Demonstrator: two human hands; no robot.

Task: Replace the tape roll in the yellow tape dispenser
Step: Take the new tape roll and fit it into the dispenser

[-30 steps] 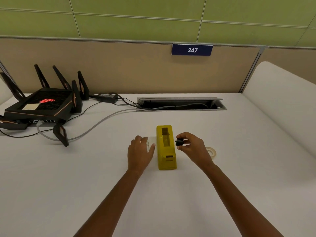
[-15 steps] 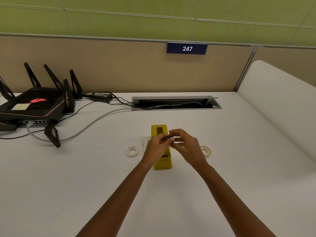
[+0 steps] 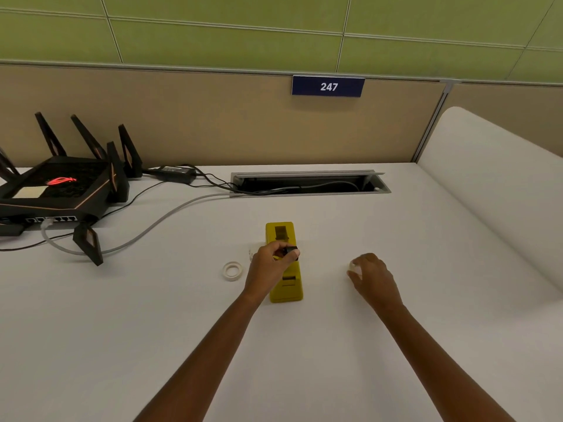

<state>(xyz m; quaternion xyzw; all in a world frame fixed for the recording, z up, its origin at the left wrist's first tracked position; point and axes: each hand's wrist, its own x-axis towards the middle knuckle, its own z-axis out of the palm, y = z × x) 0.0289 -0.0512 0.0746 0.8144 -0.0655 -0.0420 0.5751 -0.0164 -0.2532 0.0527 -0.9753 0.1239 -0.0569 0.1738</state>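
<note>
Two rolls were out on the counter (image 3: 304, 345) at that point, one on each side of the yellow tape dispenser (image 3: 285, 269), which sat dead center with its long axis running straight away from me and its well open with no roll in it. My left hand (image 3: 269, 266) was hovering right over the middle of the dispenser, thumb and fingers pinched on the little black spool core (image 3: 289, 250), wrist coming in from the lower left. The roll on the left (image 3: 232, 270) lay flat, just beside that hand and untouched. My right hand (image 3: 370, 274) was off to the right of the dispenser, well apart from it, curled down over the other roll (image 3: 355, 267) with fingertips closing around it; only a pale edge of it showed, so honestly I couldn't tell if I had it gripped or was just touching it. What mattered for the next bit, I figured: the core was in my left hand and the roll under my right, so the two needed to meet above the dispenser, roll sliding onto the core. Right arm was stretched out fairly straight, palm down, hand low to the counter.
</note>
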